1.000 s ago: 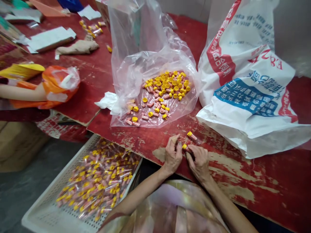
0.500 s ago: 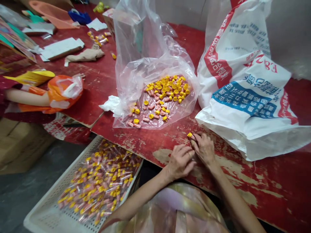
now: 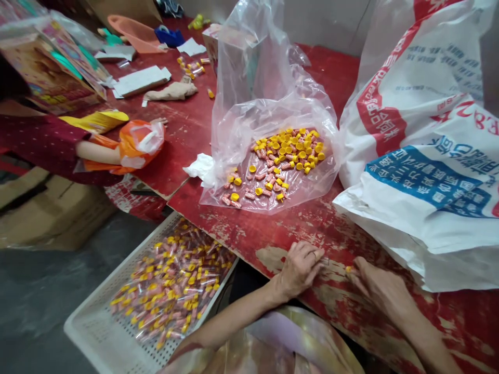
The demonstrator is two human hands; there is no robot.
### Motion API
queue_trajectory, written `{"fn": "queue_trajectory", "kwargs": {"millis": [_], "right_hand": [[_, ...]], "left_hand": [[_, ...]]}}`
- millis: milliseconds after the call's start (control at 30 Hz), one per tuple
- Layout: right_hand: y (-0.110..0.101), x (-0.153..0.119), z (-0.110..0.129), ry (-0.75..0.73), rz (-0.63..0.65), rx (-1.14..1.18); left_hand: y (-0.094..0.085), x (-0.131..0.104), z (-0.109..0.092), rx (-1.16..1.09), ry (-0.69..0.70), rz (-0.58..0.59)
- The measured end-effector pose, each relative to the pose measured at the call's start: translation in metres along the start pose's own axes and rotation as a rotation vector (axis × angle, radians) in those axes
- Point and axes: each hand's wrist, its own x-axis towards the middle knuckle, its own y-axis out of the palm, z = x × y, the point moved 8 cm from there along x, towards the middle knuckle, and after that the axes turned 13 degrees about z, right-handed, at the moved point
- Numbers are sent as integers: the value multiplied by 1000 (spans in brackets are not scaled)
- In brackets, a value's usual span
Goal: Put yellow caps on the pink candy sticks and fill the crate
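Note:
At the table's front edge my left hand [image 3: 299, 267] is closed, thumb and fingers pinching a small clear plastic piece [image 3: 325, 261], perhaps a tube or sleeve. To its right, my right hand [image 3: 376, 283] pinches a small piece with a yellow end [image 3: 348, 269]; my fingers hide most of it. The two hands are apart. Beyond them, an open clear plastic bag [image 3: 312, 192] lies on the red table [image 3: 234, 228] with many pink-patterned, yellow-capped little tubes [image 3: 298, 148] in it.
Below the edge at left stands a white plastic basket [image 3: 89, 306] of yellow-capped tubes in clear plastic. A large white printed sack [image 3: 409, 213] stands at right. At far left another person's arm [image 3: 97, 153] reaches by an orange bag [image 3: 134, 145]. Cardboard boxes [image 3: 62, 213] lie below.
My hands have separated: the right has moved right and nearer with the yellow-ended piece, and a clear plastic piece now shows at my left fingertips. The camera view has shifted.

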Motion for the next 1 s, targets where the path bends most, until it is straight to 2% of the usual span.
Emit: {"fn": "queue_trajectory", "kwargs": {"millis": [100, 200, 367, 533, 600, 733, 867, 1000], "right_hand": [[4, 6, 14, -80, -55, 54], [4, 6, 18, -129, -88, 92], [-7, 10, 17, -99, -112, 129], [-11, 25, 52, -214, 54, 672], [-11, 30, 60, -198, 56, 823], [-14, 34, 64, -199, -52, 882], [-19, 31, 68, -293, -213, 838], [-24, 27, 68, -281, -378, 751]], "left_hand": [[0, 0, 3, -63, 0, -8], [-3, -1, 4, -116, 27, -67], [-13, -3, 8, -262, 46, -168], [-21, -6, 11, -388, 33, -205], [-20, -5, 9, -393, 56, -180], [-17, -2, 4, -392, 105, -133], [-15, -3, 6, -427, 97, -149], [-16, -6, 11, -404, 52, -212]]}}
